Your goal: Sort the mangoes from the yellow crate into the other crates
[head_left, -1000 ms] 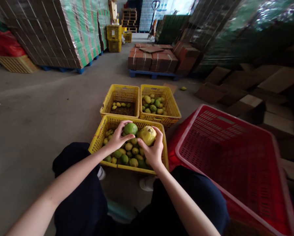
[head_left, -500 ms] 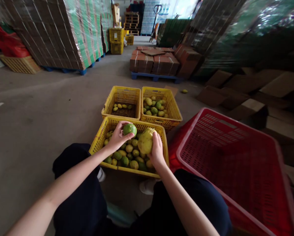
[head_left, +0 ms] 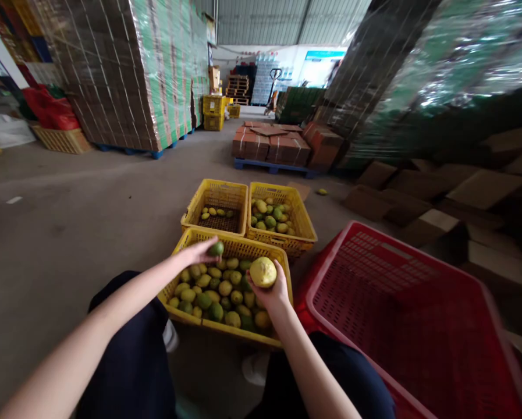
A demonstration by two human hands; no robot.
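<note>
My left hand (head_left: pixel 199 252) reaches over the left back part of the near yellow crate (head_left: pixel 226 333), with a green lemon (head_left: pixel 216 249) between thumb and fingers; it is slightly blurred. A large pale yellow lemon (head_left: pixel 263 272) rests in my right hand (head_left: pixel 274 291), the fingers curled around its underside and right side. It is held above the right part of the same crate. Below both hands lie many yellow and green lemons (head_left: pixel 224 288) that fill much of the crate.
Behind stand two more yellow crates, the left one (head_left: pixel 215 183) with several small lemons and the right one (head_left: pixel 304 224) with a mixed heap. A big red crate (head_left: pixel 400 326) is at my right. Flattened cartons (head_left: pixel 435 180) and a boxed pallet (head_left: pixel 272 148) lie beyond.
My left hand has moved left with the green lemon, away from the right hand. My right hand has turned palm up under the yellow lemon. The view has tilted upward.
</note>
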